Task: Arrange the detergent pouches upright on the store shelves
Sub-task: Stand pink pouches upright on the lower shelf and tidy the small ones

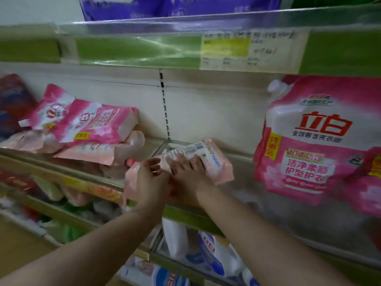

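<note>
Both my hands hold one pink detergent pouch (214, 162) at the front of the middle shelf (243, 159). It lies tilted with its printed back label facing up. My left hand (152, 178) grips its near left end, and my right hand (189, 172) presses on its top. A large pink and white pouch (309, 141) stands upright at the right of the same shelf. To the left, several pink pouches (82, 122) lie flat in a loose heap.
A green price rail with a paper label (249, 50) runs above, under purple packs (165, 7). White and blue pouches (216, 254) lie on the lower shelf. Dark red packs (12, 100) sit at the far left. Bare shelf shows between heap and upright pouch.
</note>
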A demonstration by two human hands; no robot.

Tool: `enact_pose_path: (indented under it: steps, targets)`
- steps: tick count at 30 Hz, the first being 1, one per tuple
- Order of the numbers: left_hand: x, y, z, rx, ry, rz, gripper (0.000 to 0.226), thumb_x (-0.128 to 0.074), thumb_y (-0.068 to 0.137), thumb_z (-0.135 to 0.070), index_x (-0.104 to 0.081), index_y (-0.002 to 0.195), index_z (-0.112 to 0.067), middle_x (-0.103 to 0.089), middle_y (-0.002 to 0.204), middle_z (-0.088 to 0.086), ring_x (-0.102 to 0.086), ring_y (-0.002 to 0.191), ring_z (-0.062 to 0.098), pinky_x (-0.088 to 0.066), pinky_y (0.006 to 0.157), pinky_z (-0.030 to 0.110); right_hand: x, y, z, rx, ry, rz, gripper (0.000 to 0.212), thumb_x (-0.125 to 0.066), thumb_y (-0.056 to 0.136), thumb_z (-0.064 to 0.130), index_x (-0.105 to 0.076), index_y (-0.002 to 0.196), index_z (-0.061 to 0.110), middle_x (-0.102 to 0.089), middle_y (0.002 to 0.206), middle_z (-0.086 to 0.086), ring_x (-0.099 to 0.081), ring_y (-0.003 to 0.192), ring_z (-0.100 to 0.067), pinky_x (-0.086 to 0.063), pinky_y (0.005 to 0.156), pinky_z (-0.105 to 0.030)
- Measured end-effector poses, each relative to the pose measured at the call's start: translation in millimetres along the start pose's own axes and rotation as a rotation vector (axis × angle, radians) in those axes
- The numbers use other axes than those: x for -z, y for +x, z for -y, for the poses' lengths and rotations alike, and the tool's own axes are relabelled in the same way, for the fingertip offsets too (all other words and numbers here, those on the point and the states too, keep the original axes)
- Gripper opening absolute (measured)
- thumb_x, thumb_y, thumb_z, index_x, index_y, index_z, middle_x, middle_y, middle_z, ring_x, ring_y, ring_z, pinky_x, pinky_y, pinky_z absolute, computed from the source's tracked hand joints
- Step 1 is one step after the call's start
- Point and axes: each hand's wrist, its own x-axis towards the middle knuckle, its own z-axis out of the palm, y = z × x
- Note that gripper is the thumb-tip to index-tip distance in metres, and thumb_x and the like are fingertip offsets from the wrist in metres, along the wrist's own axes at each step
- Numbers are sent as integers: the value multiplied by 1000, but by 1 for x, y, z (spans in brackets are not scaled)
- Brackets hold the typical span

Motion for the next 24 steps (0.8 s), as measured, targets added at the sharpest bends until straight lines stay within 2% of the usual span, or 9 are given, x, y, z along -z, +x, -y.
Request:
enact_pose_path:
  steps: [6,8,10,13,16,18,20,22,24]
  targets:
    - [10,4,6,-33,-43,72,29,-48,87,10,-53,109,-8,-59,89,3,-57,74,14,-48,48,10,-18,12,0,5,-176,-78,62,-26,97,45,-4,148,17,-11,155,-17,-6,143,-41,-5,108,-67]
    - [15,-2,7,-89,-32,152,23,-48,88,10,-55,102,-7,-60,87,1,-60,76,14,-48,52,7,-20,11,-3,-8,-134,-154,59,-19,95,43,-18,146,13,-27,150,-19,-21,140,-41,-16,108,-67]
    - [22,-8,14,-193,11,250,22,-51,86,12,-60,89,-8,-65,78,-2,-63,74,11,-50,59,9,-24,12,-5,13,-66,-301,61,-19,88,41,-42,136,10,-54,131,-20,-49,123,-40,-36,99,-63]
    - [34,-15,28,-307,126,359,35,-55,80,12,-61,69,-20,-65,71,-10,-60,66,1,-46,62,11,-27,16,-10,-14,50,-707,44,-32,96,37,-66,111,14,-74,87,-9,-71,78,-27,-56,67,-37]
    - [38,-9,40,-269,212,349,42,-53,77,15,-62,63,-24,-66,71,-15,-60,70,-5,-43,63,4,-15,15,-21,-92,262,-1019,65,-19,100,44,-73,86,12,-71,61,-6,-63,47,-18,-41,40,-18]
    - [32,6,45,-148,181,315,41,-51,83,14,-63,73,-24,-67,78,-12,-60,75,-7,-43,64,3,-10,9,-27,-132,532,-1125,58,-27,97,43,-71,79,9,-65,56,-13,-55,52,-16,-38,45,-19]
    - [18,26,48,-56,144,301,26,-54,89,2,-61,99,-22,-65,104,-4,-59,93,4,-45,78,11,-3,2,-33,-210,839,-1194,36,-37,89,35,-54,60,22,-49,44,0,-46,50,-8,-31,45,-13]
    - [-2,43,48,3,76,302,34,-59,88,-5,-53,118,-17,-59,114,0,-56,105,14,-45,86,24,4,-4,-40,-331,1134,-1220,34,-43,85,35,-38,52,26,-41,40,6,-39,42,0,-26,43,-11]
    - [-23,54,45,57,-88,367,34,-62,84,-1,-52,110,-21,-61,104,-6,-59,98,13,-49,75,21,7,-9,-47,-418,1338,-1258,33,-45,85,28,-35,53,25,-45,42,11,-37,43,3,-28,44,-14]
